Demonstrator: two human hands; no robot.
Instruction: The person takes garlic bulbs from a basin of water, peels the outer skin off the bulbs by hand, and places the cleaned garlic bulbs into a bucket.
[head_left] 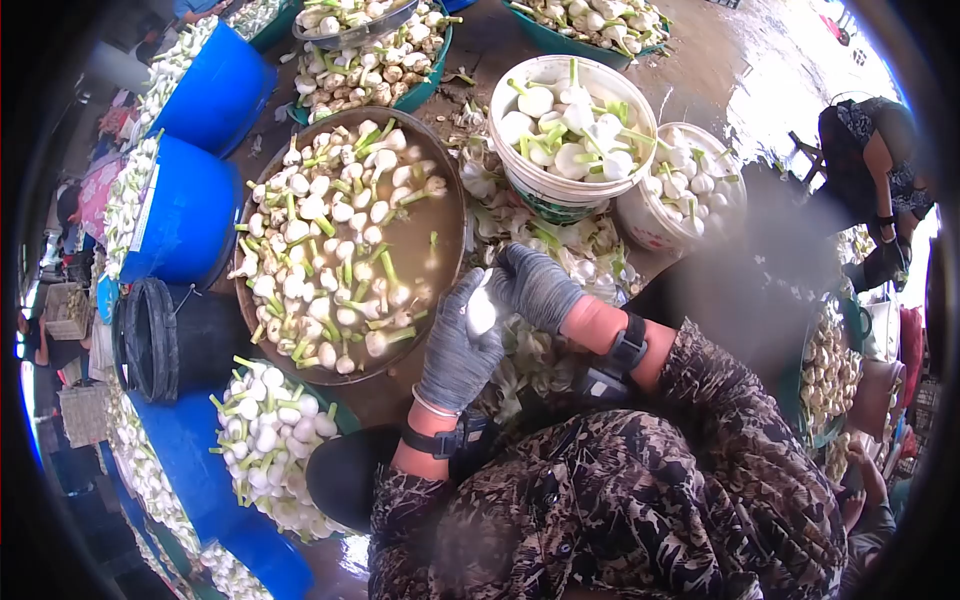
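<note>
A white garlic bulb (481,312) sits in the grip of my left hand (458,348), which wears a grey glove. My right hand (538,288), gloved the same way, is closed with its fingertips at the upper side of that bulb; any skin or stem between them is too small to make out. To the left of both hands is a wide round basin (462,225) of murky water with many trimmed garlic bulbs (325,225) floating in it. Loose garlic peelings (535,360) lie beneath my hands.
Beyond my hands stand a white bucket (510,165) of bulbs and a smaller white bucket (655,225). Blue tubs (195,205) heaped with garlic and a black bucket (195,335) line the left. Another person (870,160) bends at the right.
</note>
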